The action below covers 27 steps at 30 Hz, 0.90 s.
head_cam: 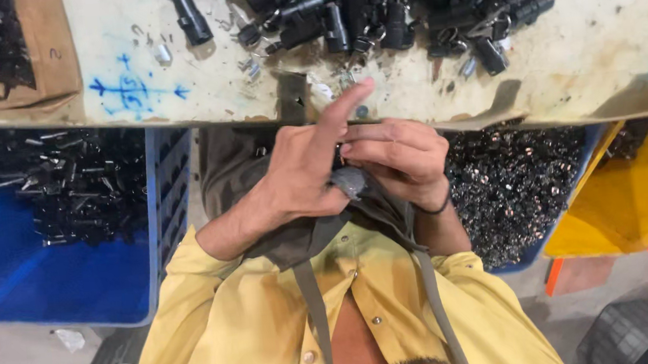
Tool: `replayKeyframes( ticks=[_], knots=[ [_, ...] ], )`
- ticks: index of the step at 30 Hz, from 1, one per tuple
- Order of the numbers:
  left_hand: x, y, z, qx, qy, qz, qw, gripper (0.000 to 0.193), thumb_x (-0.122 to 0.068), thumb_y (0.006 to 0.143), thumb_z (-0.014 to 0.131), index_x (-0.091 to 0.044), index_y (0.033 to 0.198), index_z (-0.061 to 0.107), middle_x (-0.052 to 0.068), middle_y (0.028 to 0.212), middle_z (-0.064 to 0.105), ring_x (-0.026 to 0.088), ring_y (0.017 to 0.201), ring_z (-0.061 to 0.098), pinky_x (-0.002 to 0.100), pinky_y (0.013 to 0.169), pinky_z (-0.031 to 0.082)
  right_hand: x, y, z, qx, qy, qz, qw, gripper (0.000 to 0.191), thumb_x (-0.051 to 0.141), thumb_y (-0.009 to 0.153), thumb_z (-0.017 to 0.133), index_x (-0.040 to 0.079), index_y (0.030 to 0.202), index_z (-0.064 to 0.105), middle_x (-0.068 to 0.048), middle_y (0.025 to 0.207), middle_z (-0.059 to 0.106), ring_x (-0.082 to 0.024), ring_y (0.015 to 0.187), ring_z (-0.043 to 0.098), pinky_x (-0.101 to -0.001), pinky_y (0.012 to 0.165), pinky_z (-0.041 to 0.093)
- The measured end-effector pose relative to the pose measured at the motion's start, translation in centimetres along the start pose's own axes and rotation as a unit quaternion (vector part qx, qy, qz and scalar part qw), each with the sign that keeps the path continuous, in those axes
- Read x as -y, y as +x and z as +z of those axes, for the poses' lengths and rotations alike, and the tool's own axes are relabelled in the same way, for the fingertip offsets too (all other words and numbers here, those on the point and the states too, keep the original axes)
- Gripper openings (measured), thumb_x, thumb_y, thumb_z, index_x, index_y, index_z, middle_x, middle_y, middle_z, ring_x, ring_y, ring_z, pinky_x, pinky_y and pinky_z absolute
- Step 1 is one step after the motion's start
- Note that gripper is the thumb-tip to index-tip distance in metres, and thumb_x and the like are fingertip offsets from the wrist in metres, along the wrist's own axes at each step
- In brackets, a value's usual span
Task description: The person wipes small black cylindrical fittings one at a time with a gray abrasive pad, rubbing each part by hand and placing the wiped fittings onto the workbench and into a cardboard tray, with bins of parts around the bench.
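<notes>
Both hands bunched together at the workbench edge (567, 98), left hand (303, 168) and right hand (400, 160) pinching a small grey part (350, 180), mostly hidden by fingers, black connector pile (402, 3) just above, top cut off

Yellow buttoned shirt, sleeves rolled; grey apron straps; dark band on one wrist.

Both hands (354, 164) pinching small grey part (350, 180), black parts (402, 3) on bench (625, 46)

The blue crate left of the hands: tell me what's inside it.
The blue crate holds a heap of small dark parts mixed with shiny metal pins. The workbench covers its far edge, so anything there is hidden.
</notes>
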<state>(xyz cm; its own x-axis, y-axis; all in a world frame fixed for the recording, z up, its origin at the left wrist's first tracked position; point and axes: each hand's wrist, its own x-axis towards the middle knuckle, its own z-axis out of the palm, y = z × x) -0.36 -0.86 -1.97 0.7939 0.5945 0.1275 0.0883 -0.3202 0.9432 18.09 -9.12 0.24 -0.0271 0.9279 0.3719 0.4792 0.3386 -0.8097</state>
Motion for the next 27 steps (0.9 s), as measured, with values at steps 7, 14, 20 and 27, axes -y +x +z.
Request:
replayKeyframes(
  ticks=[7,14,20,27],
  knots=[
    [0.3,0.3,-1.0,0.102,0.064,0.019,0.992,0.117,-0.013,0.054,0.072,-0.011,0.161,0.024,0.011,0.094,0.072,0.034,0.078,0.071,0.042,0.059,0.053,-0.6,0.3,-0.9,0.123,0.016,0.005,0.992,0.026,0.000,0.080,0.082,0.005,0.104,0.074,-0.006,0.081,0.061,-0.024,0.072,0.065,-0.0373,0.062,0.051],
    [0.2,-2.6,-2.5,0.041,0.012,0.018,0.999,0.104,-0.012,0.066,0.074,-0.009,0.160,0.031,0.005,0.075,0.059,0.027,0.065,0.063,0.037,0.059,0.049,-0.9,0.5,3.4,0.053,0.025,-0.127,0.990,0.025,-0.001,0.080,0.084,0.001,0.103,0.073,-0.001,0.065,0.050,-0.018,0.053,0.050,-0.0366,0.048,0.037],
    [-1.4,-3.2,-2.1,0.001,-0.067,-0.015,0.998,0.088,-0.008,0.079,0.069,-0.004,0.160,0.034,0.005,0.072,0.051,0.024,0.060,0.058,0.034,0.059,0.045,-1.0,0.0,3.1,0.071,0.080,-0.092,0.990,0.024,0.003,0.086,0.082,0.005,0.106,0.069,-0.003,0.075,0.061,-0.020,0.060,0.057,-0.0356,0.058,0.046],
    [-2.1,-0.4,-1.2,0.046,-0.068,-0.001,0.997,0.094,-0.010,0.076,0.068,-0.010,0.163,0.031,0.009,0.073,0.057,0.030,0.065,0.065,0.037,0.061,0.050,-0.2,-1.1,0.8,0.023,0.016,-0.068,0.997,0.022,0.001,0.084,0.080,0.007,0.102,0.069,-0.002,0.071,0.060,-0.019,0.058,0.056,-0.0351,0.055,0.044]
  ],
)
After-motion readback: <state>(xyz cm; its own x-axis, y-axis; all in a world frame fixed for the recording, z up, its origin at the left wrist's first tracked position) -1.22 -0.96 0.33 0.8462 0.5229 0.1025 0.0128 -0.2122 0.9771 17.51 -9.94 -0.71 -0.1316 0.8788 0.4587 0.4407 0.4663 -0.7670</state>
